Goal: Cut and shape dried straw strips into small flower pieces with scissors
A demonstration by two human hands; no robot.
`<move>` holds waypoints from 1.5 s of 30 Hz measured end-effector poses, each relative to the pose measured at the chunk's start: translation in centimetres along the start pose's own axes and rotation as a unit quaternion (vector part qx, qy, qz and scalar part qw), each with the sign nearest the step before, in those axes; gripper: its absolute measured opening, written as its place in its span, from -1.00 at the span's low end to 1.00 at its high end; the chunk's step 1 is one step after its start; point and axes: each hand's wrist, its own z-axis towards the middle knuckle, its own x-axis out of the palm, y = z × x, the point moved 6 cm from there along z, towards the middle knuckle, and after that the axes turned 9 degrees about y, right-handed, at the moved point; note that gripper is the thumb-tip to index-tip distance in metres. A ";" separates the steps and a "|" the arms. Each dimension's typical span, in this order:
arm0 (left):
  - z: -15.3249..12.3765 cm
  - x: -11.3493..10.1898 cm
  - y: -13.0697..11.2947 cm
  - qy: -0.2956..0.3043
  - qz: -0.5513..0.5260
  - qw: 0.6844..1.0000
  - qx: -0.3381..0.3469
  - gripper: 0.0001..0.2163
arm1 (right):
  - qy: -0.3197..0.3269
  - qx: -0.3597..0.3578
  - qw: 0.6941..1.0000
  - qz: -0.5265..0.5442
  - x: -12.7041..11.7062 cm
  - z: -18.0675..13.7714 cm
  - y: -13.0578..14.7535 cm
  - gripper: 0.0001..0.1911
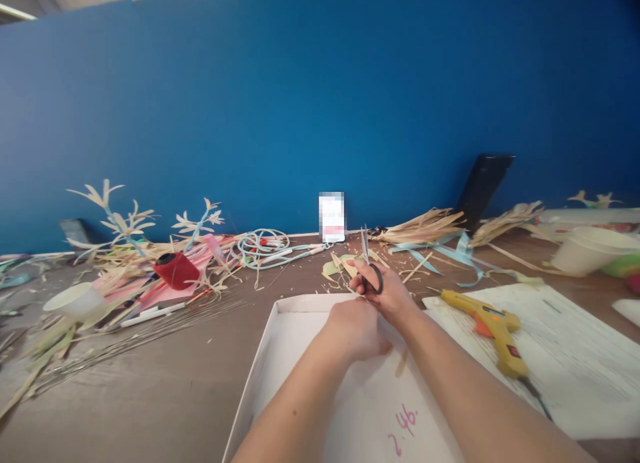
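Note:
My right hand [393, 296] is wrapped round a pair of scissors [375, 276] with dark handles, the metal blades pointing up and away from me. Close against it, my left hand [355, 326] is a closed fist over the far end of a shallow white box [300, 383]. What the left fingers hold is hidden from view. A blurred pale strip [401, 362] shows just below the hands, over the box floor. Beyond the hands lie pale husk scraps [337, 266] on the dark table.
To the right, a yellow glue gun [493, 326] rests on a printed sheet [575, 356]. Leftward are a red thread spool [176, 271], a white cup [75, 300] and thin wires [135, 336]. A phone [332, 216] stands against the blue partition [310, 103]. Dried husks [425, 226] lie at the back.

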 end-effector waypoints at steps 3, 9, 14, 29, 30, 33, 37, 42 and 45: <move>0.1 0.2 -0.8 -0.011 -0.020 0.999 0.030 -0.84 | -0.012 -0.005 1.000 0.029 -0.4 0.2 0.0 -0.58; 0.1 1.4 -2.8 0.024 -0.025 0.997 0.063 -0.85 | 0.004 -0.021 0.981 0.195 -1.6 0.9 -0.4 -0.65; -0.2 1.3 -3.3 0.005 0.015 0.999 0.051 -0.83 | 0.020 -0.013 0.974 0.226 -1.8 1.2 -0.8 -0.68; -0.3 1.2 -4.0 -0.006 0.069 0.997 0.036 -0.79 | 0.037 -0.004 0.977 0.208 -1.7 1.4 -1.0 -0.68; -0.3 1.3 -4.1 -0.007 0.071 0.997 0.035 -0.79 | 0.037 -0.004 0.977 0.208 -1.7 1.4 -1.0 -0.67; -0.1 1.5 -4.1 -0.007 0.077 0.996 0.035 -0.79 | 0.036 -0.001 0.977 0.208 -1.6 1.3 -0.9 -0.68; -0.3 0.9 -2.9 0.005 0.055 0.997 0.048 -0.81 | 0.033 -0.003 0.977 0.211 -1.5 1.0 -0.6 -0.70; -0.7 -1.3 2.8 0.000 -0.150 0.987 0.053 -0.90 | 0.043 -0.016 0.969 0.241 -1.6 0.8 0.0 -0.71; -0.6 -2.4 6.5 -0.041 -0.407 0.909 0.083 -0.88 | 0.040 -0.018 0.973 0.228 -1.7 0.7 0.0 -0.70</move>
